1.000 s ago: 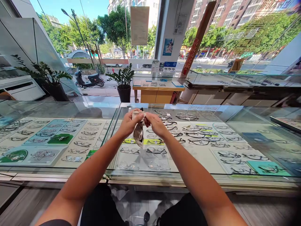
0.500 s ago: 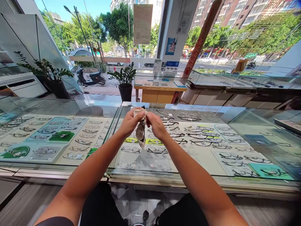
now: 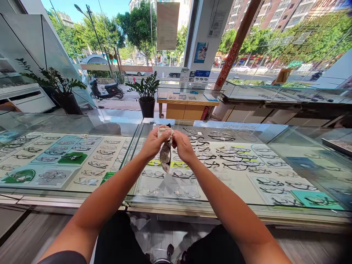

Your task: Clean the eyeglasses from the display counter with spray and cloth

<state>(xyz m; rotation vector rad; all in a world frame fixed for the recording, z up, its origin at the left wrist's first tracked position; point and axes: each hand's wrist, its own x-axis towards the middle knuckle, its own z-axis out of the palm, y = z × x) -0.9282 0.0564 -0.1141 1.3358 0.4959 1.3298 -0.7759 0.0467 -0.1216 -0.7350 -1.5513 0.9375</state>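
Observation:
Above the glass display counter, my left hand is closed on a pale cloth, its thumb lying over the folded top. Dark-framed glasses hang lens-down between my hands, with part of the cloth showing behind and below the lens. On the other side my right hand pinches the glasses near the middle of the frame; its fingertips are partly hidden. Both hands are close together, almost touching.
Under the glass top of the counter lie many rows of spectacles. Beyond it stand a potted plant and a wooden table with more glasses. A second plant stands at the left, before the window.
My hands and the glasses are nearly where they were. The hanging lens has shifted slightly right and turned a little.

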